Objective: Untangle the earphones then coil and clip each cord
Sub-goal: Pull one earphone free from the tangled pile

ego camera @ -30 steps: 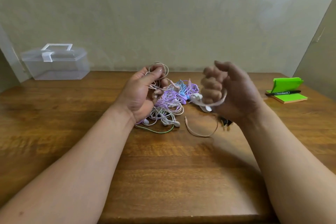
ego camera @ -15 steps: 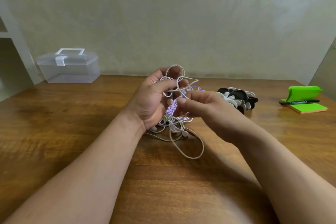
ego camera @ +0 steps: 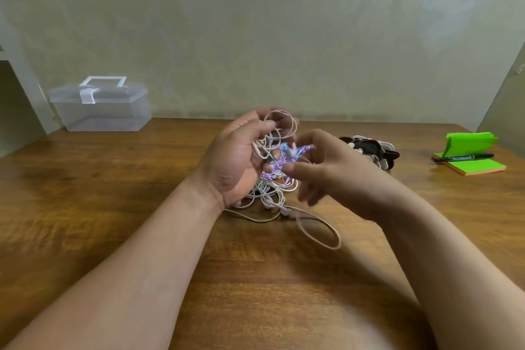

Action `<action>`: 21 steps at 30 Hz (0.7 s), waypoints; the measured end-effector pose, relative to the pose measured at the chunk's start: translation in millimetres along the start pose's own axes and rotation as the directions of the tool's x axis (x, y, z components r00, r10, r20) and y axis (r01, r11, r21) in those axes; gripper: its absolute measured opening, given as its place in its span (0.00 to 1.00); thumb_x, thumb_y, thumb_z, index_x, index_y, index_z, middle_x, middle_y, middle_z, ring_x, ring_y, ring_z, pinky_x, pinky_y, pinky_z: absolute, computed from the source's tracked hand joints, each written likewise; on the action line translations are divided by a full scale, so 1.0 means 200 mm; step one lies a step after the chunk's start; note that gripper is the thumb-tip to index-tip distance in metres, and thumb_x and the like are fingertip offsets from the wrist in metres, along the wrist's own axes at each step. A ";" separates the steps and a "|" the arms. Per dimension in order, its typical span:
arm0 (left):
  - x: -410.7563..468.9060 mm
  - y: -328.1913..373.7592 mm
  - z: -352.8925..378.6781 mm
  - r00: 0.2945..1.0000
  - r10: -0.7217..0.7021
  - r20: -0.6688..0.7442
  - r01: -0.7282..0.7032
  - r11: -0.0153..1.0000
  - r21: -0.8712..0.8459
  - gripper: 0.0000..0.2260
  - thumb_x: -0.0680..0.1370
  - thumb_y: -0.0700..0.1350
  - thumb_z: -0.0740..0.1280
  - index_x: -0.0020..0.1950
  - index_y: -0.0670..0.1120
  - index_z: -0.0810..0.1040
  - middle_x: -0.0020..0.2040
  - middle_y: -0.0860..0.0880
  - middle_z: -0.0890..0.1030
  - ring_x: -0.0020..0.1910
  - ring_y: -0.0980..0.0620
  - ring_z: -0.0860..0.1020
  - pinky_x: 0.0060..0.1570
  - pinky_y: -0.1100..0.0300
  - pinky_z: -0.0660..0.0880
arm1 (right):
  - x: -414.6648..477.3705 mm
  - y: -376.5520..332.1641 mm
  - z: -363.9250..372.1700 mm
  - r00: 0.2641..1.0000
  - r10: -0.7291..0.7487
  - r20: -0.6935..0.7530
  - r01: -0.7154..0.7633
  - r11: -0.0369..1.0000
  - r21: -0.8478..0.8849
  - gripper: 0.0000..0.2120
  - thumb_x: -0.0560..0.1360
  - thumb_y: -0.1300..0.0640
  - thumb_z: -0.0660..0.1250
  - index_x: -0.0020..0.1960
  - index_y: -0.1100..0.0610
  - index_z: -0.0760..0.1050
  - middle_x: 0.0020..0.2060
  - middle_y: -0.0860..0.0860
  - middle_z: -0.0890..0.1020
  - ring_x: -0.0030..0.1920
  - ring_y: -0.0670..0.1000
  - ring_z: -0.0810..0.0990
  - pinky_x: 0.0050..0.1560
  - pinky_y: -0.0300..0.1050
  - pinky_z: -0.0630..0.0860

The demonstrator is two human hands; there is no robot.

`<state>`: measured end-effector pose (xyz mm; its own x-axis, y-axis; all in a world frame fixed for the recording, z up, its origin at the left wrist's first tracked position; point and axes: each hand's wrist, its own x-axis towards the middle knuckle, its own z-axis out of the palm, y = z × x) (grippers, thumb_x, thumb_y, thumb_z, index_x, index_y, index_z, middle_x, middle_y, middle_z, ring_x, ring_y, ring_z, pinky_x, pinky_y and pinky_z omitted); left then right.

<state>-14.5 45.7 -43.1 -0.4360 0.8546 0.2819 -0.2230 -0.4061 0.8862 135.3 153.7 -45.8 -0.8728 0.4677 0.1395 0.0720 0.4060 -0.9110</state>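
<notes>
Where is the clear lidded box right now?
Head view: the clear box stands at the far left of the table, by the wall, well left of the left hand and the earphone tangle.

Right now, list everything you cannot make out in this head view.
All in the head view:
Right hand: motion-blurred; whether it pinches a cord is unclear.
Tangle of white, purple and blue earphone cords: left hand covers part; single cords untraceable.
Pile of black and white clips: right hand hides part of it.
Black marker: label too small.
</notes>
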 end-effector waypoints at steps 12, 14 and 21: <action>0.04 -0.03 -0.03 0.999 0.011 -0.053 -0.019 0.986 -0.164 0.19 0.82 0.35 0.55 0.71 0.40 0.75 0.67 0.39 0.80 0.65 0.46 0.81 0.59 0.50 0.81 | 0.04 0.01 0.17 0.866 -0.477 -0.152 0.384 0.828 -0.409 0.03 0.78 0.55 0.75 0.50 0.52 0.83 0.44 0.45 0.81 0.47 0.46 0.79 0.47 0.38 0.72; 0.02 -0.05 -0.03 0.999 0.027 -0.044 -0.028 1.000 -0.010 0.16 0.84 0.36 0.57 0.68 0.45 0.77 0.63 0.42 0.82 0.57 0.49 0.84 0.50 0.56 0.82 | 0.05 0.01 0.13 0.889 -0.413 -0.198 0.370 0.903 -0.218 0.02 0.80 0.58 0.72 0.49 0.56 0.82 0.42 0.51 0.84 0.44 0.49 0.81 0.46 0.43 0.75; -0.11 0.02 -0.03 0.993 -0.070 0.090 -0.009 0.736 0.677 0.06 0.81 0.47 0.70 0.52 0.44 0.82 0.40 0.55 0.80 0.35 0.62 0.74 0.36 0.70 0.71 | 0.03 -0.05 -0.01 0.949 0.099 -0.300 0.096 0.813 0.575 0.12 0.81 0.64 0.60 0.39 0.56 0.69 0.30 0.51 0.62 0.28 0.50 0.61 0.30 0.43 0.66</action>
<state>-11.1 23.0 -47.6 -0.3390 0.9067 0.2510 0.4302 -0.0878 0.8984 129.3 153.9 -35.0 -0.6763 0.7194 0.1581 -0.3032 -0.0762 -0.9499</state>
